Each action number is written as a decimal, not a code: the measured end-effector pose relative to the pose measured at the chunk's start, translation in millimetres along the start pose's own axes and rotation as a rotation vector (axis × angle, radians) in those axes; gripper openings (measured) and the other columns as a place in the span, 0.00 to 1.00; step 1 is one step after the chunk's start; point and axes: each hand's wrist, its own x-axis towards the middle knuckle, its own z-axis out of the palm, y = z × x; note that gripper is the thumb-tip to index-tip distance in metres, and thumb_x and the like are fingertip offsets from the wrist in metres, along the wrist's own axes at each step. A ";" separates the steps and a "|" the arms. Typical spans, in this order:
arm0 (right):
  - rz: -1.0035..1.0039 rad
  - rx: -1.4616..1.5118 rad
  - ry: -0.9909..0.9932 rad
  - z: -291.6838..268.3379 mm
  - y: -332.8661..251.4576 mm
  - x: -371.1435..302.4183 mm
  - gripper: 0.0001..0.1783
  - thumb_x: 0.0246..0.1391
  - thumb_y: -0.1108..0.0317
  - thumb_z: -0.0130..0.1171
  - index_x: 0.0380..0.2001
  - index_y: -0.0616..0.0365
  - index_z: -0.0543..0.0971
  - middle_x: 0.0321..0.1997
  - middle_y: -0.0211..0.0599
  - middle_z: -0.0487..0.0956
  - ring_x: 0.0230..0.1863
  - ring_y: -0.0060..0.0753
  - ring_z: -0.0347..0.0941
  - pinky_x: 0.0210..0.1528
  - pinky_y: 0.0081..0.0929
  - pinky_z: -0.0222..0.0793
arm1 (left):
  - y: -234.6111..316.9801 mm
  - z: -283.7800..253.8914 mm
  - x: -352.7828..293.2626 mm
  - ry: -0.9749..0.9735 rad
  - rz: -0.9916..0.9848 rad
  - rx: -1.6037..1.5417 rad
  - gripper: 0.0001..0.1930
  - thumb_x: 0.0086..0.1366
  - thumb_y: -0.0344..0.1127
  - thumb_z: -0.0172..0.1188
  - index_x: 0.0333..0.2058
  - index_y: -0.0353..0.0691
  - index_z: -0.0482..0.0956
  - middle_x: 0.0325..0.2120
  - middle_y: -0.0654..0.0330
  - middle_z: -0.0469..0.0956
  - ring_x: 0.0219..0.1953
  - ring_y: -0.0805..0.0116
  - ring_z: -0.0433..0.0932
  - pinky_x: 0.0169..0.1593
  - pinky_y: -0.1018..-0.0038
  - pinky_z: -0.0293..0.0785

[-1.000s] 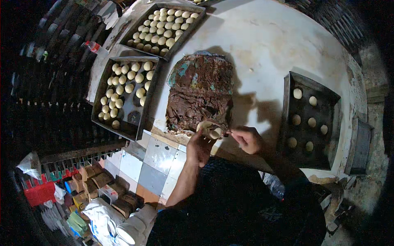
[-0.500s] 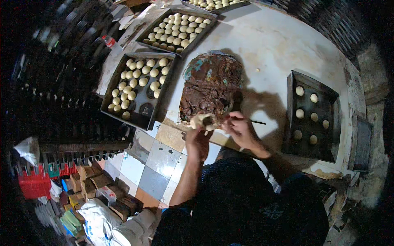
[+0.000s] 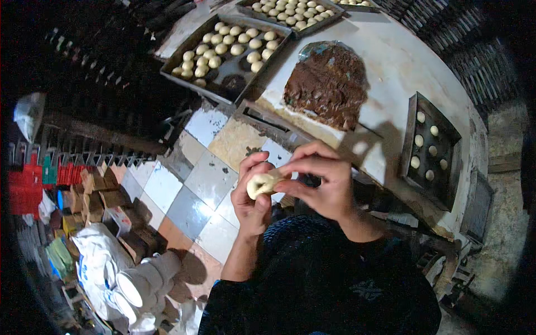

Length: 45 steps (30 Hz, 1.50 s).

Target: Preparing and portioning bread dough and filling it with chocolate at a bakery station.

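A pale dough piece [image 3: 258, 186], hollowed with a small opening, rests in the curled fingers of my left hand [image 3: 251, 192]. My right hand [image 3: 322, 181] pinches the dough's right edge between thumb and fingers. Both hands are held over the floor, just off the table's near edge. Beyond them on the table is a mound of dark brown paste [image 3: 326, 86], smeared over a bluish surface. A thin dark stick [image 3: 371, 130] juts from the paste's near right side, clear of both hands.
At the far left stands a metal tray [image 3: 229, 68] of dough balls, with another filled tray [image 3: 334, 19] behind it. A dark tray [image 3: 440, 188] with several spaced dough balls sits on the right. Cardboard boxes [image 3: 100, 190] and a white sack [image 3: 100, 248] lie on the left floor.
Both hands have come back from the paste toward my body with the dough. My right hand has let go of the stick and now pinches the dough edge. The view has shifted.
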 end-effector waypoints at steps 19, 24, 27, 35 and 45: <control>0.148 -0.032 0.102 -83.4 -31.3 -58.0 0.14 0.37 0.69 0.73 0.29 0.62 0.82 0.34 0.35 0.80 0.30 0.29 0.77 0.32 0.24 0.72 | -19.7 79.6 -28.9 -0.224 -0.140 -0.160 0.30 0.68 0.60 0.39 0.28 0.40 0.80 0.38 0.56 0.62 0.41 0.61 0.63 0.47 0.65 0.61; 0.128 0.092 0.243 -171.2 6.7 -95.9 0.15 0.40 0.74 0.66 0.36 0.61 0.80 0.33 0.40 0.80 0.30 0.33 0.78 0.32 0.25 0.73 | -72.4 181.4 7.1 -0.333 0.216 0.173 0.19 0.60 0.52 0.60 0.34 0.40 0.77 0.38 0.55 0.62 0.37 0.64 0.64 0.40 0.69 0.64; -0.064 -0.270 0.352 -217.0 22.6 -111.0 0.19 0.43 0.75 0.64 0.42 0.63 0.79 0.44 0.44 0.78 0.37 0.39 0.79 0.39 0.31 0.76 | -108.8 247.9 6.9 -0.235 0.209 0.284 0.34 0.52 0.52 0.69 0.49 0.38 0.64 0.39 0.56 0.62 0.37 0.67 0.64 0.38 0.72 0.65; 0.198 -0.044 0.344 -363.9 77.7 -172.3 0.12 0.45 0.77 0.63 0.36 0.62 0.79 0.42 0.46 0.77 0.38 0.40 0.77 0.42 0.30 0.72 | -191.8 407.2 30.5 -0.704 0.136 0.099 0.15 0.43 0.36 0.75 0.21 0.36 0.76 0.24 0.58 0.76 0.31 0.63 0.75 0.34 0.73 0.70; 0.255 -0.628 0.213 -425.2 150.9 -212.0 0.16 0.59 0.64 0.54 0.47 0.61 0.73 0.52 0.50 0.71 0.52 0.45 0.71 0.52 0.38 0.69 | -317.2 444.6 -22.6 -0.721 -0.588 0.214 0.05 0.52 0.28 0.62 0.26 0.36 0.76 0.23 0.61 0.78 0.25 0.74 0.76 0.27 0.75 0.71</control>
